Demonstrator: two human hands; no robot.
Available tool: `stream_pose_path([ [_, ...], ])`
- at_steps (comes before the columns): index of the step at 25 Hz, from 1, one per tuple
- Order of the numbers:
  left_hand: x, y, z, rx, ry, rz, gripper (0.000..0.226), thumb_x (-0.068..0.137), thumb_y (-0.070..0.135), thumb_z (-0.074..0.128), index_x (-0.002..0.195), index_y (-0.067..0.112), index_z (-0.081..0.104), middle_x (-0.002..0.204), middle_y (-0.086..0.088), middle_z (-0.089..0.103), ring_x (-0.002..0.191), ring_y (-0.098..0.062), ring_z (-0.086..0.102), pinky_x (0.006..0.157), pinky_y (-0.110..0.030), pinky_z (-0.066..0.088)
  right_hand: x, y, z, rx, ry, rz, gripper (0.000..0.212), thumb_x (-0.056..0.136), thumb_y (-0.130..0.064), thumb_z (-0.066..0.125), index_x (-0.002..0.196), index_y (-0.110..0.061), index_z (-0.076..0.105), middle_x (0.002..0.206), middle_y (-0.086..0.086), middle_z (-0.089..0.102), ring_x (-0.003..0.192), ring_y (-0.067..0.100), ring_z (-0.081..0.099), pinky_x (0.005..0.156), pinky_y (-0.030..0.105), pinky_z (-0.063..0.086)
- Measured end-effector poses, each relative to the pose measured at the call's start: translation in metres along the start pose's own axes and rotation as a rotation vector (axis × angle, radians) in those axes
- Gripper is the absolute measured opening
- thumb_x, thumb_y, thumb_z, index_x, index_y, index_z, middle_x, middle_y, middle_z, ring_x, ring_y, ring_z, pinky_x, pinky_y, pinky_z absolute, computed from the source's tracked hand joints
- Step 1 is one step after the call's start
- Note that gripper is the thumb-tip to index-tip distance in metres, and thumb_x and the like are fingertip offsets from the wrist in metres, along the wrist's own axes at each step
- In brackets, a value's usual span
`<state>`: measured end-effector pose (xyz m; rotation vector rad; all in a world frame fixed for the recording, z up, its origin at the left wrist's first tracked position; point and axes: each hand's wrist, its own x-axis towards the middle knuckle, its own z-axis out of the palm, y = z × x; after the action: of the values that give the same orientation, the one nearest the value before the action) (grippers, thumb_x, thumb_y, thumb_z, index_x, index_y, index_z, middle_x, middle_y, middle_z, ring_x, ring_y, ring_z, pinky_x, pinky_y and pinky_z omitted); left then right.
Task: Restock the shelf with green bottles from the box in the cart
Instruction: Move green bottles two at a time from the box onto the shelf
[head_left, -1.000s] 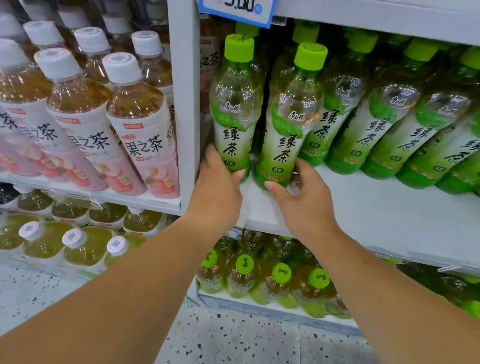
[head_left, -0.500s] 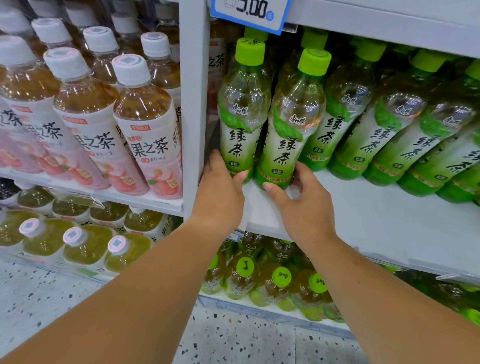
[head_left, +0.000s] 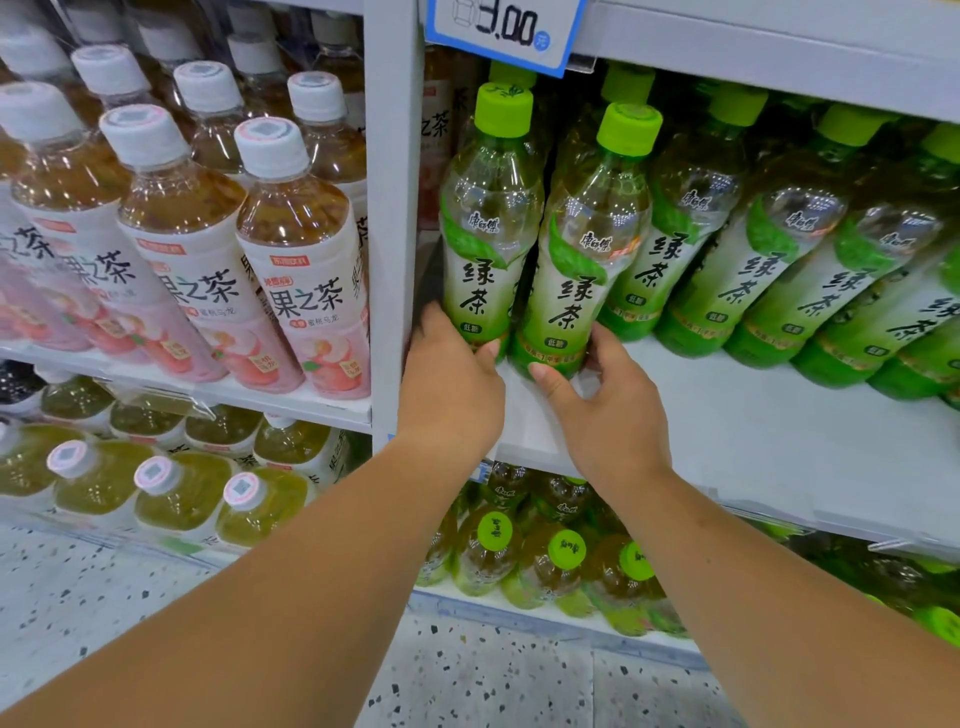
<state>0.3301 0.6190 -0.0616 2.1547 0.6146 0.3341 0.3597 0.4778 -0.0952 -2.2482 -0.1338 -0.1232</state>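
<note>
Two green tea bottles stand upright at the left end of the white shelf (head_left: 779, 441). My left hand (head_left: 449, 384) grips the base of the left green bottle (head_left: 491, 228), right beside the shelf's upright post. My right hand (head_left: 605, 410) holds the base of the right green bottle (head_left: 592, 249). Both bottles touch each other. Further right, several more green bottles (head_left: 769, 249) fill the back of the same shelf. The box and cart are out of view.
A white upright post (head_left: 392, 234) separates this bay from peach tea bottles (head_left: 306, 270) on the left. A price tag (head_left: 506, 31) hangs above. Yellow-green bottles (head_left: 171, 493) and green-capped bottles (head_left: 550, 561) lie on the lower shelves. Speckled floor (head_left: 493, 680) lies below.
Both hands have slid the two green bottles a little deeper onto the shelf. The view has shifted slightly left and down; my grip on the bases is unchanged.
</note>
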Motion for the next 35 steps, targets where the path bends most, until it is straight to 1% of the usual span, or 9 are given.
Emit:
stream_pose_path([
  [10,-0.010,0.038,-0.022,0.061,-0.129,-0.155,0.037,0.093,0.016,0.055,0.124,0.001,0.042,0.132,-0.019,0.052,0.121,-0.036,0.051,0.095,-0.039,0.042,0.001,-0.016,-0.014,0.074,-0.139,0.064,0.061,0.087,-0.040,0.073,0.141,-0.028,0.048,0.125,-0.015,0.061,0.111,0.002,0.053,0.088,0.017,0.038],
  [16,-0.024,0.035,-0.050,-0.075,-0.235,-0.192,0.035,0.093,0.029,0.052,0.116,0.003,0.054,0.109,-0.020,0.062,0.102,-0.038,0.058,0.067,-0.034,0.034,-0.001,-0.043,-0.033,0.129,-0.187,0.336,0.065,0.092,-0.040,0.064,0.147,-0.015,0.041,0.135,0.003,0.058,0.117,0.025,0.060,0.100,0.039,0.048],
  [18,-0.035,0.030,-0.062,-0.113,-0.303,-0.187,0.046,0.093,0.034,0.050,0.125,0.001,0.054,0.113,-0.024,0.062,0.110,-0.039,0.058,0.062,-0.035,0.033,-0.020,-0.054,-0.048,0.175,-0.151,0.418,0.061,0.096,-0.042,0.059,0.147,-0.015,0.041,0.127,0.001,0.059,0.109,0.024,0.061,0.094,0.035,0.046],
  [22,-0.063,0.025,-0.092,-0.148,-0.407,-0.251,0.057,0.098,0.043,0.047,0.148,0.018,0.039,0.139,-0.006,0.053,0.125,-0.026,0.049,0.095,-0.036,0.037,-0.079,-0.067,-0.078,0.185,-0.126,0.527,0.056,0.099,-0.046,0.051,0.148,-0.019,0.041,0.126,-0.001,0.056,0.103,0.017,0.053,0.093,0.034,0.043],
  [25,-0.100,0.029,-0.122,-0.121,-0.522,-0.226,0.056,0.100,0.045,0.045,0.149,0.019,0.036,0.117,0.003,0.056,0.107,-0.019,0.051,0.088,-0.030,0.038,-0.130,-0.082,-0.105,0.168,-0.154,0.594,0.053,0.101,-0.046,0.048,0.147,-0.022,0.042,0.121,-0.008,0.055,0.098,0.010,0.055,0.090,0.030,0.045],
  [27,-0.125,0.040,-0.144,-0.079,-0.595,-0.166,0.054,0.101,0.046,0.044,0.147,0.020,0.038,0.132,0.003,0.052,0.113,-0.020,0.050,0.084,-0.028,0.041,-0.166,-0.098,-0.123,0.180,-0.136,0.635,0.049,0.101,-0.045,0.048,0.144,-0.022,0.046,0.119,-0.010,0.060,0.093,0.005,0.057,0.085,0.025,0.046],
  [29,-0.152,0.055,-0.163,-0.052,-0.653,-0.140,0.054,0.101,0.046,0.044,0.146,0.018,0.040,0.142,-0.003,0.050,0.119,-0.022,0.051,0.089,-0.029,0.038,-0.203,-0.116,-0.142,0.184,-0.099,0.674,0.051,0.101,-0.044,0.049,0.146,-0.019,0.047,0.138,0.000,0.057,0.112,0.013,0.057,0.095,0.026,0.042],
  [32,-0.191,0.075,-0.192,-0.066,-0.750,-0.113,0.055,0.101,0.048,0.044,0.147,0.017,0.040,0.142,-0.002,0.049,0.102,-0.013,0.053,0.084,-0.028,0.041,-0.258,-0.148,-0.177,0.198,-0.048,0.758,0.053,0.102,-0.045,0.047,0.147,-0.017,0.045,0.147,0.002,0.050,0.129,0.020,0.050,0.095,0.030,0.042],
  [35,-0.230,0.092,-0.221,-0.068,-0.837,-0.128,0.053,0.101,0.050,0.042,0.144,0.018,0.043,0.143,-0.001,0.048,0.112,-0.016,0.046,0.094,-0.035,0.038,-0.312,-0.174,-0.217,0.219,0.033,0.805,0.051,0.102,-0.046,0.046,0.145,-0.018,0.047,0.145,0.000,0.051,0.129,0.020,0.051,0.098,0.033,0.041],
])
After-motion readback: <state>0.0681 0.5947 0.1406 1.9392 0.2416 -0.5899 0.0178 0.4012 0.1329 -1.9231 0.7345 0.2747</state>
